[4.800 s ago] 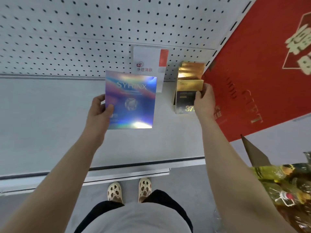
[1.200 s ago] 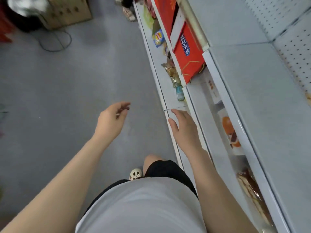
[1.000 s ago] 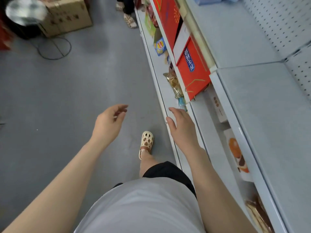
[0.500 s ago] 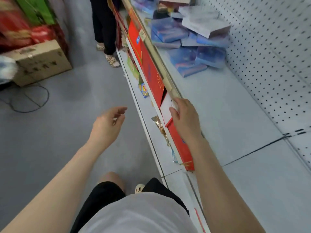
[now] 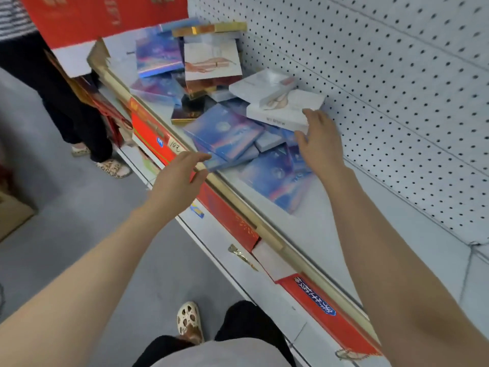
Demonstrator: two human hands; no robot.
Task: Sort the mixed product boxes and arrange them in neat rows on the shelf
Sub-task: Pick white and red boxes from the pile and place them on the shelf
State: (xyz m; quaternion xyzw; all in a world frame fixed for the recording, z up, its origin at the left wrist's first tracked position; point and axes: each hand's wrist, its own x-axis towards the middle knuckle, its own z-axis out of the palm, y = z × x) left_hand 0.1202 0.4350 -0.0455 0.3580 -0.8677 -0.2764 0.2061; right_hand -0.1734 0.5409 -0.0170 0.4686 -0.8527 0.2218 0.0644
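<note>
Against the pegboard back wall [image 5: 397, 83] the mixed product boxes lie in a loose heap on the white shelf [image 5: 312, 234], none in a row yet. The right hand [image 5: 320, 140] is the nearer one to the heap: its fingers are straight and slightly spread, the tips touching the near corner of a white box [image 5: 284, 112] that lies tilted on top of the pile, just beside the pegboard. That box lies directly ahead of the fingertips, its long axis running roughly along the pegboard, so I judge a grasp would close over its near end. Another white box [image 5: 262, 84] rests across it, further along the pegboard.

The left hand [image 5: 180, 178] reaches from the aisle side, away from the pegboard, fingers straight and close together, the tips at or just short of the near edge of an iridescent blue box [image 5: 225, 133]; I cannot tell whether they touch. This box is flat and broad, slanted over others of its kind, and its long axis points from the gold shelf rail [image 5: 238, 200] toward the pegboard. A further iridescent blue box [image 5: 275, 181] lies flat on the shelf, between the two wrists.

The blue boxes have a glossy, holographic film that looks slippery; the white ones look matt card with sharp corners. Far along the pegboard, a gold-edged box [image 5: 209, 29] tops the heap.
</note>
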